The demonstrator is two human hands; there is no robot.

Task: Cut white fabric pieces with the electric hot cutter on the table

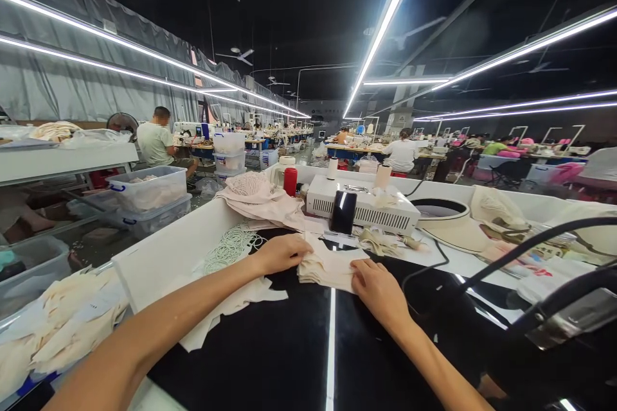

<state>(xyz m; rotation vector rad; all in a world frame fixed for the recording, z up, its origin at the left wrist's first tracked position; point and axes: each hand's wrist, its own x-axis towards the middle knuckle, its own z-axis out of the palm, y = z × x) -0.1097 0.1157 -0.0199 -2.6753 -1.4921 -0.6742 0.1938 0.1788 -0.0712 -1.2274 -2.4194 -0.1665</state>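
A stack of cream fabric pieces [328, 266] lies on the glossy black tabletop [270, 359], between my two hands. My left hand [285, 253] has its fingers closed on the stack's far left edge. On the right edge, my right hand [378, 286] pinches the same stack, thumb hidden in part. More cut fabric pieces [241, 300] lie left of the stack, partly under my left forearm. Beyond them is a tangle of pale green cord [231, 249]. Behind the stack a dark phone [344, 212] leans against a white vented box [313, 196].
Beige cloth [270, 202] and a red thread cone [290, 182] stand at the back left. Black cables [540, 250] and a metal-ended device [573, 318] occupy the right side. Plastic bins [149, 187] and a fabric-filled bin [72, 314] are at left. People sit at sewing machines farther off.
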